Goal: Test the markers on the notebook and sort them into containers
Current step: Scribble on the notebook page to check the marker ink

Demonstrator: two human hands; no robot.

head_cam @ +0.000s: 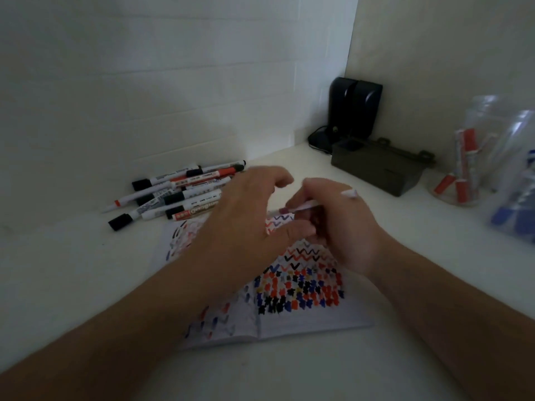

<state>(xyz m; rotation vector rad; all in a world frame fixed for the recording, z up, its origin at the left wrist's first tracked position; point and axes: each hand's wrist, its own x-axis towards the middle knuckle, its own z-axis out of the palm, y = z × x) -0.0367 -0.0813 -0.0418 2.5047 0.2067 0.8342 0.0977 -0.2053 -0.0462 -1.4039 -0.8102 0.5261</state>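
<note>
Holding a white marker (304, 207) over the notebook (289, 285), the right hand (344, 227) pinches its barrel, long axis running from 8 to 2 o'clock. Its near end points at the left hand (246, 215), which hovers half-curled and empty beside it. Untested markers (173, 192) lie at 10 o'clock, jars (474, 151) at 3 o'clock on the counter (86, 285).

A white marker (304, 208) is held nearly level in the right hand (338, 227), above the open notebook (289, 319), whose pages are covered with red, blue and black marks. More markers (173, 192) are piled left of the grip; two clear jars (477, 151) holding markers are stood to its right.
</note>
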